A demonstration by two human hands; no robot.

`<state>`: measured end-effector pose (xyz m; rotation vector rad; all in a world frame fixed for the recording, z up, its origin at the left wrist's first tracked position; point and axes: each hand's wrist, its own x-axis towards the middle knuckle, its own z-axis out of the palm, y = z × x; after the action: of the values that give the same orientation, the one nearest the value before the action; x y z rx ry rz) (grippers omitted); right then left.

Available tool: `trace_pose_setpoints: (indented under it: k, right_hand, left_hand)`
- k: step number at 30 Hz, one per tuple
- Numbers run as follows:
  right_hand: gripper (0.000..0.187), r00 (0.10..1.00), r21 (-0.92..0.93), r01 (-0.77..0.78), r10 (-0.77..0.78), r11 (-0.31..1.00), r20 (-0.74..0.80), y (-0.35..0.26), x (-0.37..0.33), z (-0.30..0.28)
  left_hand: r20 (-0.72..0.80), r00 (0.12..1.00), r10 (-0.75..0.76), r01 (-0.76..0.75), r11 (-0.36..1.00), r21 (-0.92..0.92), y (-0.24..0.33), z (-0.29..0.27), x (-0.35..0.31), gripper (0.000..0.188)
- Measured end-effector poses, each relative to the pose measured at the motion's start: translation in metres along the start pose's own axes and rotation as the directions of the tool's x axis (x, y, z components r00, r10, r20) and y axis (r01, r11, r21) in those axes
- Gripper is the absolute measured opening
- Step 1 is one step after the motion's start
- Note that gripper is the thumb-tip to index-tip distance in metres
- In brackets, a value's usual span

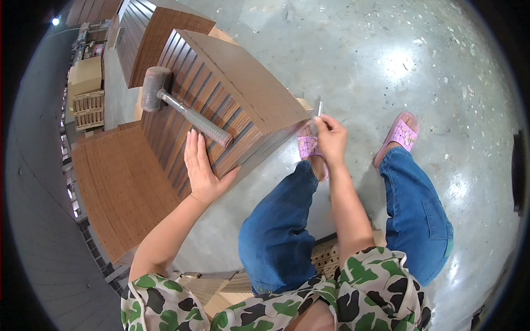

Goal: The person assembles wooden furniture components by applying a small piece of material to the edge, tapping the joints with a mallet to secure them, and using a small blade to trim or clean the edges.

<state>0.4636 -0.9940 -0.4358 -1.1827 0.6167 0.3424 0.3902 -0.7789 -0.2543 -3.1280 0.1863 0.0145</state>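
Note:
My left hand (202, 170) lies flat with its fingers stretched out on the slatted top of a stack of brown boards (182, 143). Just beyond its fingertips rests a rubber mallet (203, 126), its dark head toward the far left and its grip close to my hand. Beside the stack's right corner, my right hand (332, 140) is closed in a pinch. From its fingers sticks up a slim, pale, blade-like piece (321, 107); its exact kind is too small to make out.
More brown board stacks stand at the left (124, 187) and behind (165, 41). Pink slippers (402, 132) are on my feet on the grey, speckled floor (353, 49). Wooden slats (226, 289) show below my legs. A pallet (88, 109) stands far left.

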Motion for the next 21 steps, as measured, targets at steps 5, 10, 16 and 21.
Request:
trace_pose_setpoints:
  k: [5,10,16,21]
  right_hand:
    - [0.017,0.987,-0.422,0.129,-0.159,0.898,-0.035,0.106,0.074,-0.040]
    - [0.014,0.901,-0.405,0.428,-0.418,0.808,0.116,0.080,0.028,-0.001]
    - [0.011,0.975,0.004,0.145,-0.142,0.989,-0.169,0.052,0.028,-0.008]
    - [0.007,0.885,-0.423,0.451,-0.456,0.786,0.096,0.060,0.012,0.013]
  left_hand:
    - [-0.018,0.999,0.028,-0.028,0.999,-0.035,0.005,0.016,0.005,0.105]
    - [-0.013,1.000,0.026,-0.026,1.000,-0.010,-0.002,0.008,-0.001,0.104]
    - [-0.032,0.999,0.045,-0.046,0.998,-0.038,0.001,0.013,0.006,0.104]
    - [-0.016,0.999,0.030,-0.030,0.999,-0.014,-0.003,0.011,0.001,0.104]
